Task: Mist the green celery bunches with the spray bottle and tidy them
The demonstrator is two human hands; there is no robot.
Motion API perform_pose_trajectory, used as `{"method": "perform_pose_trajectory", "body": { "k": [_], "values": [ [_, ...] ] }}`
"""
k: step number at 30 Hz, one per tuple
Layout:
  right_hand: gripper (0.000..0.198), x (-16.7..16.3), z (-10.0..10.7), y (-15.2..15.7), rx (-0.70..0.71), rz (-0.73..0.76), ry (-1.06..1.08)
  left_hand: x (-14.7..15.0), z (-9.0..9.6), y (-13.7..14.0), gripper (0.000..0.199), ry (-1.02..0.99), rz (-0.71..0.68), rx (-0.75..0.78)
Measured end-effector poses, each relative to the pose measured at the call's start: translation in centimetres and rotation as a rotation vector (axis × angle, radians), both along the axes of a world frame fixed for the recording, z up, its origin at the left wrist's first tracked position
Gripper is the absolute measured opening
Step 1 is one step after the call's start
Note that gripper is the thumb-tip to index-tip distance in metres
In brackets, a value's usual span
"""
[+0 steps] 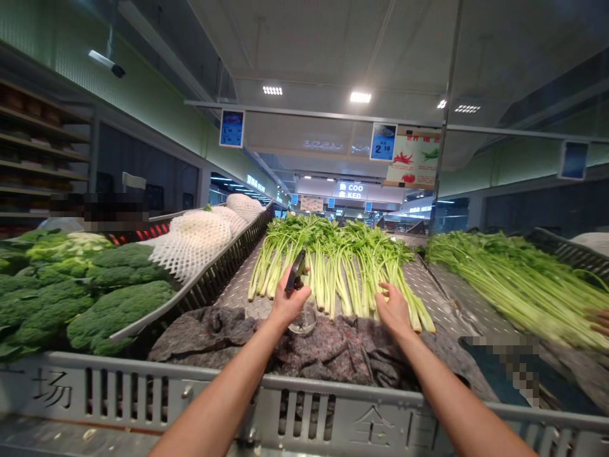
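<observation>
My left hand (291, 299) is wrapped round a spray bottle (304, 319) with a black trigger head and a clear body. The bottle stands upright over the lower ends of the celery (333, 273), which lies in a broad row, leaves at the back and pale stalk ends to the front. Over the right part of that row is my right hand (394, 310), its fingers slightly bent and apart, at the stalks; whether they touch them I cannot tell. Below both hands lies a crumpled grey-brown cloth (333, 355).
Broccoli (118, 311) and vegetables in white foam nets (195, 238) fill the left side, beyond a black crate wall (238, 254). A grey slatted rail (228, 374) runs along the front. A mirror (514, 190) on the right reflects the celery. Price signs (383, 142) hang above.
</observation>
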State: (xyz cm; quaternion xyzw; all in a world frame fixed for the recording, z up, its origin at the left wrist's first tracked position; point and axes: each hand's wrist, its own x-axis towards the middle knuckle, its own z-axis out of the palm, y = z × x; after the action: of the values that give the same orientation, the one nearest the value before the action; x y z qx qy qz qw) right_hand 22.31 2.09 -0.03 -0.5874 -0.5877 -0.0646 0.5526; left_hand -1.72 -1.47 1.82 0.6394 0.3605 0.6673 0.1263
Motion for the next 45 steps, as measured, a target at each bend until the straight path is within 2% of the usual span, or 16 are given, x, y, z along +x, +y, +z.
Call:
{"method": "perform_pose_trajectory", "body": {
  "k": [3, 9, 16, 24, 31, 37, 41, 45],
  "values": [
    [0.036, 0.0, -0.7, -0.2, -0.038, -0.022, 0.021, 1.0, 0.8, -0.7, 0.037, 0.029, -0.028, -0.024],
    [0.034, -0.6, -0.9, -0.2, -0.006, 0.001, -0.05, 3.6, 1.8, -0.8, 0.041, -0.018, -0.144, -0.017],
    [0.033, -0.4, -0.8, -0.3, -0.004, 0.007, -0.046, 4.9, 0.8, -0.6, 0.04, -0.049, -0.139, -0.052],
    [0.033, -0.3, -1.0, -0.1, 0.014, 0.004, -0.068, 4.8, 0.2, -1.0, 0.04, 0.19, -0.25, -0.041],
    [0.033, -0.3, -0.9, -0.2, 0.0, 0.004, -0.062, 4.6, 0.2, -1.2, 0.043, 0.093, -0.242, -0.075],
    [0.034, -0.3, -0.7, -0.4, -0.019, 0.006, -0.037, 4.8, 0.6, -0.6, 0.04, 0.028, -0.175, -0.069],
    [0.037, -0.2, -0.4, -0.6, 0.042, -0.027, 0.019, 5.6, 1.3, -0.5, 0.035, 0.081, -0.15, -0.043],
    [0.039, 0.1, -0.2, -0.7, 0.1, -0.075, 0.073, 6.5, 2.0, -0.7, 0.034, 0.055, -0.1, -0.092]
  ]
}}
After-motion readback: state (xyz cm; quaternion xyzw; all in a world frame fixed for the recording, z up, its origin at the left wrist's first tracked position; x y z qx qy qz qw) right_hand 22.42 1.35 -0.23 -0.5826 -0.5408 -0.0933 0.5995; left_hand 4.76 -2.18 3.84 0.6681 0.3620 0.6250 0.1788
